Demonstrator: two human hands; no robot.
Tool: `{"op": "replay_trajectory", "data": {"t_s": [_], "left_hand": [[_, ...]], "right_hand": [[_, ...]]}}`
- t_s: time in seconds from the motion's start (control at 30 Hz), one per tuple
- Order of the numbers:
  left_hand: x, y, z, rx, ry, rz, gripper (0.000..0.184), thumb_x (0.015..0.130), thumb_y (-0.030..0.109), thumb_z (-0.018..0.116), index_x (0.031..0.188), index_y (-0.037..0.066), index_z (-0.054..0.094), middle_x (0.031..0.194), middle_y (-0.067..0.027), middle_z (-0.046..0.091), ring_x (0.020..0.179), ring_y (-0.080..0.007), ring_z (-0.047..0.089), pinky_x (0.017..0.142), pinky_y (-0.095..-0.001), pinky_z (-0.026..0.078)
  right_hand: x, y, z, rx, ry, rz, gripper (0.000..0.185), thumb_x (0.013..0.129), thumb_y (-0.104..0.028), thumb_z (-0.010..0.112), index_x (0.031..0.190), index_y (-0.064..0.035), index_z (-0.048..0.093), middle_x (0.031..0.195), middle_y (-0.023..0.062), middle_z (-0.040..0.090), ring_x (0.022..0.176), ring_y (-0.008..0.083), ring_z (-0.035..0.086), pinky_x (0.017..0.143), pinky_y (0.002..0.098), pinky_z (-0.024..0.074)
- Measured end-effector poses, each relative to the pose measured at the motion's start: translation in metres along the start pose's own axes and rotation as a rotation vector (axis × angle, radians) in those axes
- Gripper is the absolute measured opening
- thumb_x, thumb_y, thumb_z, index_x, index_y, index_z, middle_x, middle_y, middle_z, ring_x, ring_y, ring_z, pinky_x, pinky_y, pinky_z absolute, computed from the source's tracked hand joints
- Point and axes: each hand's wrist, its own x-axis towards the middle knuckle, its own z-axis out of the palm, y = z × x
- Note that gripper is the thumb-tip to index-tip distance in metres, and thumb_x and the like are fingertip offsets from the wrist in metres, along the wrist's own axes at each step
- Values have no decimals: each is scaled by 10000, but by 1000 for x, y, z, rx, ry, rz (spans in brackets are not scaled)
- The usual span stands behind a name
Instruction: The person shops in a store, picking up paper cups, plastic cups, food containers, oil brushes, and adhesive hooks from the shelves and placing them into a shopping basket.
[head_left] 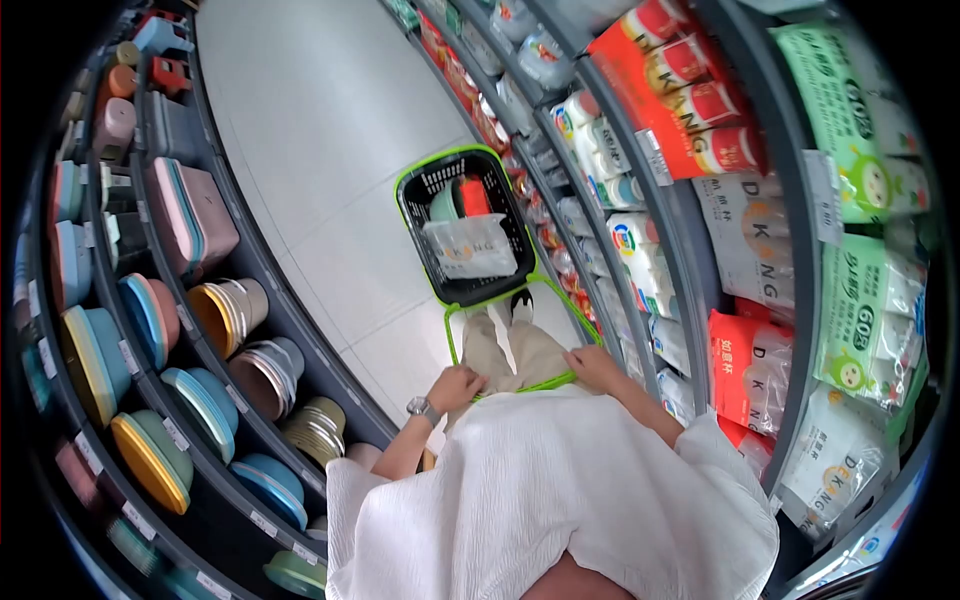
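Note:
My left hand (457, 386), with a watch (421, 408) on its wrist, is closed round the left corner of a bright green basket handle (540, 384). At the opposite corner, my right hand (594, 367) is closed on the same handle. The handle runs to a black shopping basket (466, 293) with a green rim, standing on the floor ahead of my feet. Inside it lie a clear and white plastic pack (468, 248) printed DEKANG, a pale green round thing (446, 206) and a red item (474, 197), both partly covered.
To the left, shelves hold stacked plastic basins (150, 455), pots (228, 312) and a pink box (195, 215). Shelves to the right carry red cup packs (690, 90), green packs (865, 310) and white rolls (640, 260). A grey tiled floor (300, 120) stretches between them.

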Motion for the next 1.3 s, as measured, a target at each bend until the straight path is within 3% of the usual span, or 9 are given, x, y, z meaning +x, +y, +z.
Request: {"op": "replay_trajectory", "data": {"t_s": [0.2, 0.3, 0.5, 0.77, 0.87, 0.97, 1.1, 1.17, 1.3], "left_hand": [[-24, 46, -12, 181, -34, -97, 656, 970, 541, 475, 719, -24, 694, 770, -259, 663, 742, -430, 636, 730, -500, 507], [-27, 64, -5, 176, -139, -278, 823, 881, 756, 445, 814, -4, 754, 781, -246, 694, 768, -407, 677, 741, -471, 537], [-49, 85, 27, 211, -87, -437, 884, 817, 833, 462, 819, 3, 764, 756, -228, 703, 741, -380, 687, 724, -443, 544], [-70, 69, 142, 94, 154, -533, 771, 902, 707, 481, 805, -11, 745, 726, -242, 679, 741, -393, 679, 726, -457, 546], [-58, 28, 192, 270, 184, -168, 350, 891, 344, 577, 928, 41, 749, 788, -221, 693, 804, -378, 688, 757, -471, 554], [-41, 18, 219, 402, 156, -107, 273, 853, 273, 584, 938, 69, 742, 820, -194, 705, 803, -367, 692, 758, -470, 555], [-38, 31, 225, 401, 304, -176, 270, 877, 298, 573, 876, 72, 722, 801, -187, 699, 815, -367, 687, 773, -486, 549], [-33, 36, 227, 478, 246, -243, 292, 893, 338, 573, 972, 97, 718, 833, -135, 704, 854, -328, 677, 810, -463, 522], [-22, 36, 239, 475, 561, -239, 369, 878, 362, 596, 1174, 150, 655, 1036, -72, 664, 1037, -264, 591, 935, -410, 401]], "right_hand": [[-5, 42, -6, -277, -4, -500, 627, 817, -623, 662, 580, -42, 661, 524, 188, 573, 493, 389, 595, 530, 462, 506], [-6, 23, -20, -344, -62, -486, 660, 814, -674, 636, 697, -28, 701, 582, 197, 616, 566, 387, 637, 581, 459, 527], [-7, 3, -29, -409, -265, -488, 794, 798, -781, 554, 725, -5, 703, 704, 240, 654, 684, 406, 658, 641, 484, 511], [2, 36, -14, -490, -304, -717, 823, 780, -807, 542, 773, -4, 722, 744, 224, 682, 736, 409, 670, 688, 492, 530], [11, 71, -13, -540, -330, -752, 827, 776, -811, 539, 785, -7, 735, 769, 228, 693, 767, 409, 681, 707, 499, 540], [11, 83, -22, -615, -389, -748, 822, 783, -803, 538, 759, -5, 731, 755, 232, 686, 755, 415, 675, 716, 499, 538], [20, 101, -16, -629, -381, -766, 834, 798, -805, 516, 717, -1, 725, 709, 241, 668, 723, 424, 667, 715, 499, 540], [24, 99, -18, -658, -412, -739, 860, 797, -822, 495, 758, 2, 739, 746, 248, 677, 755, 422, 672, 735, 496, 542], [31, 94, -20, -659, -441, -672, 900, 807, -842, 458, 816, 8, 754, 785, 260, 686, 793, 422, 677, 764, 490, 544]]}}
